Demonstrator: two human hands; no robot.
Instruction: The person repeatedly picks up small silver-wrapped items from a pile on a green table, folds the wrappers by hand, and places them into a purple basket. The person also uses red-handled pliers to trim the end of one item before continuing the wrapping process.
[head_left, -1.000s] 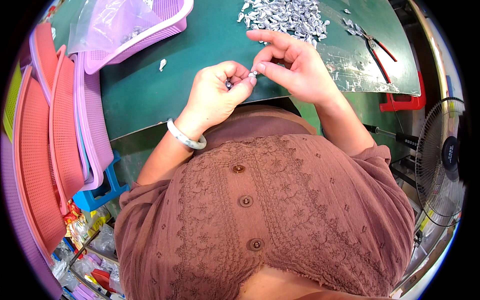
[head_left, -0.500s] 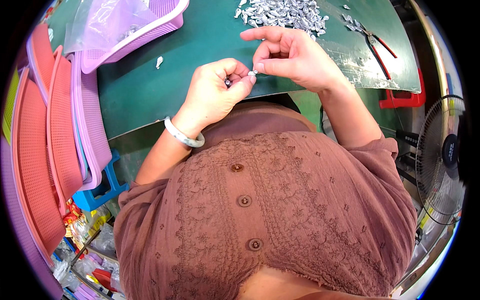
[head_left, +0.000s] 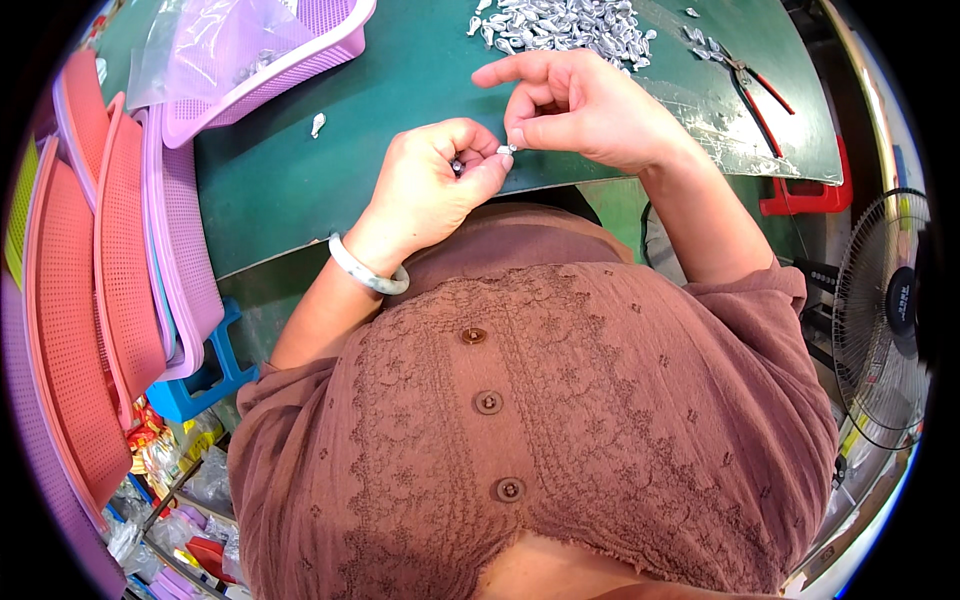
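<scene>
We hold the small silver piece (head_left: pixel 505 150) between the tips of the thumb and forefinger of the left hand (head_left: pixel 432 178), which are clamped together on it, just above the near edge of the green table (head_left: pixel 270 190). The right hand (head_left: pixel 600 112) is beside it, forefinger extended and thumb tip at the end of the piece; we cannot tell whether its fingertips grip the piece or merely touch it. Caution: the piece is tiny and appears smooth, so uneven pressure from the two hands could make it spring out of the pinch. Because we work so close to the edge, a dropped piece could miss the tabletop and land in the lap or on the floor. A darker piece (head_left: pixel 457 168) sits in the curled fingers of the left hand; if we open those fingers to adjust the pinch, it may slip free. The right hand is just in front of the heap of silver pieces (head_left: pixel 562 28), so a careless sweep of its knuckles could scatter them. Our fingers also cover most of the held piece, and poor sight of it could lead to misalignment. The red-handled pliers (head_left: pixel 741 76) lie well apart to the right, where a wide elbow movement could catch their handles.
</scene>
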